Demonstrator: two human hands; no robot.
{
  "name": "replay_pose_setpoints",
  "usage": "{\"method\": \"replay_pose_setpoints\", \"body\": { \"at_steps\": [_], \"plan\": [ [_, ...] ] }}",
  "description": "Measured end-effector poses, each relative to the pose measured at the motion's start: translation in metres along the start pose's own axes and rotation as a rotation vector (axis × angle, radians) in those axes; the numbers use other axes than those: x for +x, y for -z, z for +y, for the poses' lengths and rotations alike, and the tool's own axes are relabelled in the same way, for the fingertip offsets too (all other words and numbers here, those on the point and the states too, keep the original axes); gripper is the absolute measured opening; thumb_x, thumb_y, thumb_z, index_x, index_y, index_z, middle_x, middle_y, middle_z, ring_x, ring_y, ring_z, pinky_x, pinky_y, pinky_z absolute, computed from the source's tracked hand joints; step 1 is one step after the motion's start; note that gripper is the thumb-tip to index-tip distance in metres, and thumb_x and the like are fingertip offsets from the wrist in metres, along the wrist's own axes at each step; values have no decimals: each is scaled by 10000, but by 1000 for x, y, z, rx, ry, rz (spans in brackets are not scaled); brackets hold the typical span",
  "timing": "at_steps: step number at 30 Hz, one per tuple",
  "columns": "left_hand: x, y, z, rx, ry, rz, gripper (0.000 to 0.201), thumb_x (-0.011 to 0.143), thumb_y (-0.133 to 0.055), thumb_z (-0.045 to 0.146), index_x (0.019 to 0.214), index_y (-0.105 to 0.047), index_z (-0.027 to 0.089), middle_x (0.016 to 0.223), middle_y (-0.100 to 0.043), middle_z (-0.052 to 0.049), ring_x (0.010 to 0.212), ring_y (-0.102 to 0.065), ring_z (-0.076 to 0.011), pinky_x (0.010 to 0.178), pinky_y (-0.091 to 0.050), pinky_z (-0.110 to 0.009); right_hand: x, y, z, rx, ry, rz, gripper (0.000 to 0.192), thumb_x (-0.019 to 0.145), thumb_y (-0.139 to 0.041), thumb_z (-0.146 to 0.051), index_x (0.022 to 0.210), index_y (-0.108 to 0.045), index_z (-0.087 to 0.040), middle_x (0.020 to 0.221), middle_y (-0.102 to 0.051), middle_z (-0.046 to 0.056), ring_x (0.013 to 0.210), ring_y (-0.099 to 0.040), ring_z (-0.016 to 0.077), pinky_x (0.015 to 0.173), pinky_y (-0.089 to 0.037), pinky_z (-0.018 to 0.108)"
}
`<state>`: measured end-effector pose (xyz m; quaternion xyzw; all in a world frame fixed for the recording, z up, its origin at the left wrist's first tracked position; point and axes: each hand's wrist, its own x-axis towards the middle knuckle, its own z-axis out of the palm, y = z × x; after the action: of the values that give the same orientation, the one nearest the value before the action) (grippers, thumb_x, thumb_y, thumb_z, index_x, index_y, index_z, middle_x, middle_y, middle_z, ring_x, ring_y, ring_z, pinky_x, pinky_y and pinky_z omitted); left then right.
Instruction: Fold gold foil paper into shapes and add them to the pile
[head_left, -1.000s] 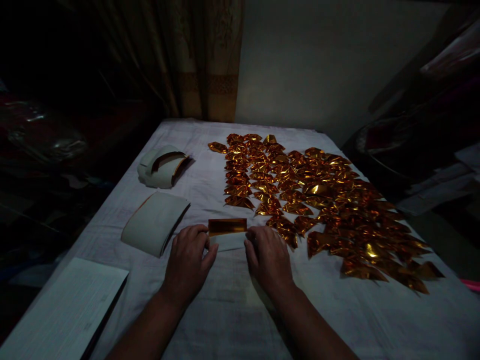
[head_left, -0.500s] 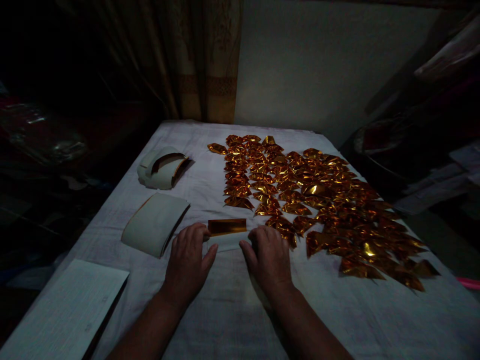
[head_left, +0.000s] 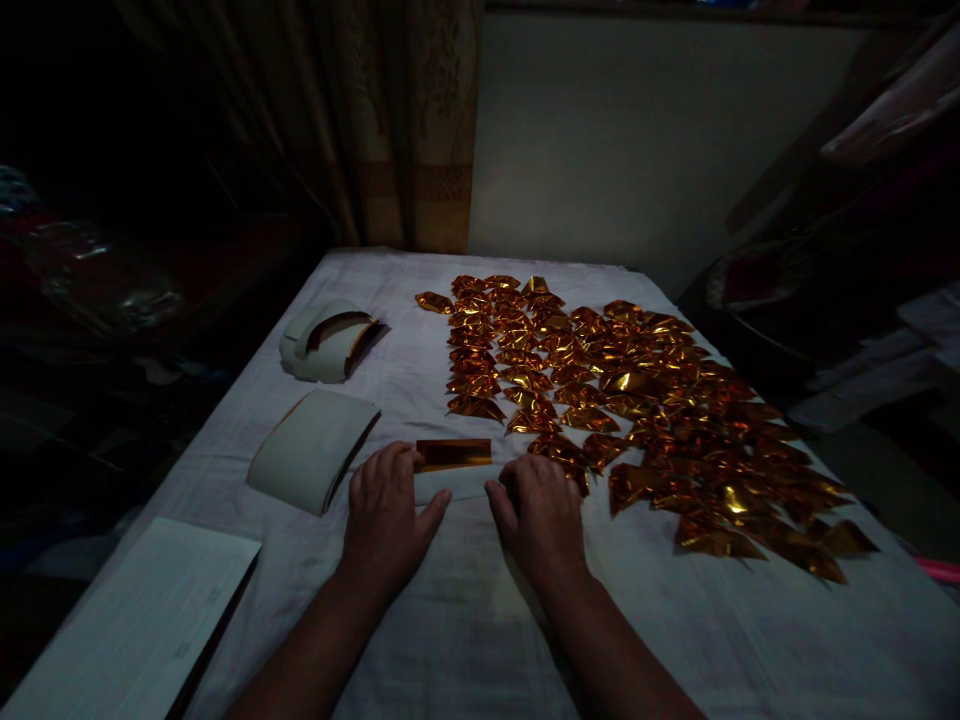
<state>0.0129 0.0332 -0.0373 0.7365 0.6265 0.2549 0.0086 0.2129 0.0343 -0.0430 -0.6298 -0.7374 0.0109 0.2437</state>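
Both hands lie palm-down on the white cloth [head_left: 465, 640] of the table. The left hand [head_left: 386, 520] has its fingers spread and flat, gripping nothing; its fingertips touch the left end of a gold foil strip [head_left: 454, 454], and its thumb points right along a pale sheet [head_left: 457, 485] lying just below the strip. The right hand [head_left: 538, 518] rests with fingers loosely curled and pressed down at the sheet's right end, its thumb angled inward; whether it pinches the sheet's edge cannot be told in the dim light. The strip lies flat between the 2 hands, at their fingertips.

To the right and beyond, a wide spread of folded gold foil pieces [head_left: 637, 420] covers the cloth. On the left lie 2 curved stacks of white-backed sheets, the nearer stack [head_left: 311, 450] just beside the left hand and the farther stack [head_left: 326, 340] behind it. A printed paper [head_left: 150, 620] rests at the near left corner.
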Motion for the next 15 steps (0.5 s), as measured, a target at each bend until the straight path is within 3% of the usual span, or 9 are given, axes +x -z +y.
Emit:
{"method": "replay_pose_setpoints", "body": {
  "at_steps": [5,9,15],
  "plan": [
    [1,8,-20,-63,-23,-76,361,859,-641,313,1195,-535,237,1306,-587,-108,1222,-523,-324,1013,-412,-529,0,1,2,28,-5,-5,86,923,-606,-310,941,-585,-229,946,-624,58,905,-539,247,760,-349,344],
    [3,15,-36,-112,-89,-146,297,891,-605,297,1184,-571,266,1288,-597,-75,1210,-536,-292,1000,-432,-491,-1,0,3,26,16,2,174,928,-594,-296,1081,-604,-215,1022,-645,75,953,-550,260,782,-364,355],
    [4,18,-30,-93,-63,-151,382,805,-710,369,1149,-593,252,1293,-595,-81,1217,-528,-311,1022,-411,-508,-1,0,2,10,31,-7,317,919,-617,-372,1182,-618,-196,1087,-647,96,993,-555,277,812,-393,383]
  ]
}}
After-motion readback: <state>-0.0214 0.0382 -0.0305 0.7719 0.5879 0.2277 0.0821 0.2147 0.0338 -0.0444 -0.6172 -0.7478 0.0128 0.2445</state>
